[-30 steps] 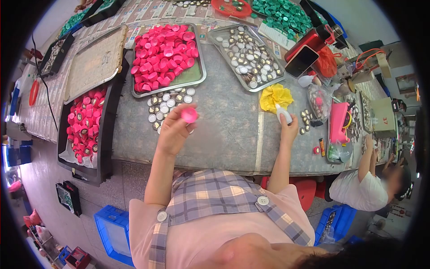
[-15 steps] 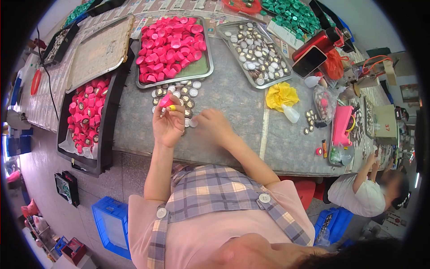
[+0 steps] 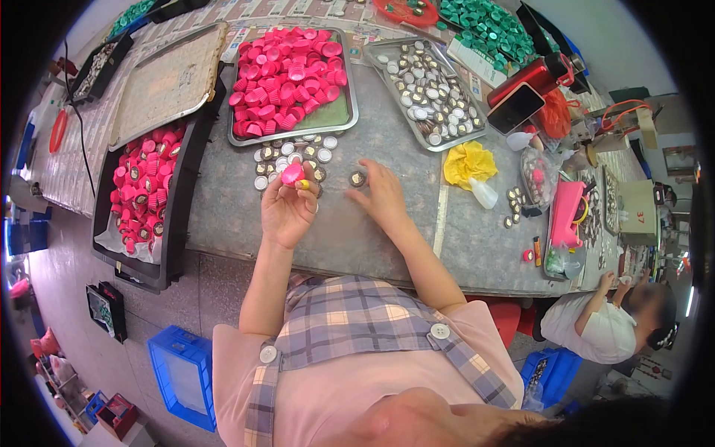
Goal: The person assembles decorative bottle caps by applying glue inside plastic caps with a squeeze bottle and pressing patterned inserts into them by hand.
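My left hand (image 3: 289, 216) is raised over the table, fingers closed on a pink fluted cup (image 3: 292, 174) whose open side faces up. A yellow band wraps one of its fingertips. My right hand (image 3: 383, 195) rests low over the tabletop with thumb and fingers apart. Just left of its fingers lies a small round disc (image 3: 357, 179), dark-edged with a pale gold centre; I cannot tell whether they touch. Behind my left hand, loose white and dark round discs (image 3: 283, 149) spread out below a metal tray (image 3: 353, 112) heaped with pink cups (image 3: 287, 74).
A second metal tray (image 3: 438, 141) holds more discs. On the left, a black crate (image 3: 179, 231) contains pink cups with discs inside, beneath an overlapping tray (image 3: 167, 82). To the right are a yellow cloth (image 3: 469, 164), a white squeeze bottle (image 3: 484, 194) and a phone (image 3: 515, 109). Another person (image 3: 596, 324) sits at right.
My right hand has moved right, away from the loose discs, and its fingers have spread. One disc now lies apart beside it. My left hand, still holding the cup, has shifted slightly right.
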Action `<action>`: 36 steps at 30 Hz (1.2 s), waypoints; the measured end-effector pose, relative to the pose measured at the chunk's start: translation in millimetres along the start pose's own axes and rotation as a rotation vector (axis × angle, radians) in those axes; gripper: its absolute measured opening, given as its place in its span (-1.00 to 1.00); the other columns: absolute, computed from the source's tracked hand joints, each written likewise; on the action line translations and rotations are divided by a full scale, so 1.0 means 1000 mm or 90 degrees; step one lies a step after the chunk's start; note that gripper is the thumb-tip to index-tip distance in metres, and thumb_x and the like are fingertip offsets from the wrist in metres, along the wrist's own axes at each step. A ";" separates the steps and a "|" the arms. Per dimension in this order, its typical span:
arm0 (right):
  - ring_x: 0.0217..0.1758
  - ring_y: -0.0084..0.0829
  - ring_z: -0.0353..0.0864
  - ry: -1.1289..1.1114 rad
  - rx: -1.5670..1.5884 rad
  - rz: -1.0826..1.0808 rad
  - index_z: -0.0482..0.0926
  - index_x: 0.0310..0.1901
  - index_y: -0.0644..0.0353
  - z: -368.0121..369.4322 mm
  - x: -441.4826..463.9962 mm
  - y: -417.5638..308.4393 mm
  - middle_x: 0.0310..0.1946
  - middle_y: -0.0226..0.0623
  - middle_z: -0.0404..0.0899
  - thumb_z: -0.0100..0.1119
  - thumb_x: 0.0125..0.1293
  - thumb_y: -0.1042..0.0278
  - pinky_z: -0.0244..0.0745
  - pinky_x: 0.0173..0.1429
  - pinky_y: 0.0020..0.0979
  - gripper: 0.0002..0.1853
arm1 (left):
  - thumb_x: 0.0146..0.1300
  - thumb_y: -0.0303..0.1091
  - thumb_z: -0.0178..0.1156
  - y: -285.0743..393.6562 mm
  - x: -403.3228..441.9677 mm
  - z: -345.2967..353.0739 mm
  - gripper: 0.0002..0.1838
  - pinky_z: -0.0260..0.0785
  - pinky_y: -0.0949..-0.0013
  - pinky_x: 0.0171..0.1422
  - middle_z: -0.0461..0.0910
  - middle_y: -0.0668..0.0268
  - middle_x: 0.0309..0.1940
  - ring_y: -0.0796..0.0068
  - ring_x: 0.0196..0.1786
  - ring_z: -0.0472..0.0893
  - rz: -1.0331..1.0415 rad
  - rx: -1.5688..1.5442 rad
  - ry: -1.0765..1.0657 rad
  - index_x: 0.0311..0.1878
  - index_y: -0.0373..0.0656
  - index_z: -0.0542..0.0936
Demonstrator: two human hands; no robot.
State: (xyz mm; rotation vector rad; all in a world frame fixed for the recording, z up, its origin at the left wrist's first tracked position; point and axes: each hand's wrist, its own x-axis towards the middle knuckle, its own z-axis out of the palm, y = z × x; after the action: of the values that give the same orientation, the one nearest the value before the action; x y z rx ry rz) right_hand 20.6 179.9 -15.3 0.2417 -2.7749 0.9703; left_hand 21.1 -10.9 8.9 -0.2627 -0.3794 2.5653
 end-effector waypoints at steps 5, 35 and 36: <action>-0.24 -0.26 0.40 0.042 -0.058 0.034 0.39 -0.25 0.17 0.001 -0.005 0.002 -0.37 -0.29 0.42 0.32 -0.16 0.17 0.25 -0.16 -0.31 -0.55 | 0.18 -0.36 -0.03 -0.001 0.002 -0.007 -0.65 0.37 0.47 -0.14 0.38 0.18 -0.06 0.45 -0.24 0.41 -0.001 0.012 0.012 0.05 -0.19 0.38; -0.34 -0.40 0.35 0.060 0.079 -0.189 0.54 -0.26 0.09 -0.067 -0.006 -0.058 -0.47 -0.42 0.39 0.27 -0.11 0.27 0.16 -0.24 -0.38 -0.70 | 0.25 -0.29 -0.06 -0.043 0.000 -0.001 -0.69 0.43 0.46 -0.16 0.47 0.32 -0.13 0.57 -0.17 0.50 0.133 0.635 0.089 0.02 -0.20 0.37; -0.35 -0.40 0.35 0.067 0.071 -0.195 0.54 -0.26 0.09 -0.068 -0.006 -0.059 -0.47 -0.43 0.38 0.27 -0.11 0.27 0.16 -0.25 -0.38 -0.70 | 0.25 -0.29 -0.07 -0.043 0.000 0.000 -0.69 0.42 0.46 -0.16 0.47 0.32 -0.14 0.58 -0.17 0.50 0.137 0.644 0.085 0.01 -0.20 0.38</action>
State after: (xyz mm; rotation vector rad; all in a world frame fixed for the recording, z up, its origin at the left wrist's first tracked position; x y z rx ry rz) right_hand 47.9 177.7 70.0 0.5950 -2.4955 1.0234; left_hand 42.1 24.5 22.5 -0.0897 1.0230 2.5657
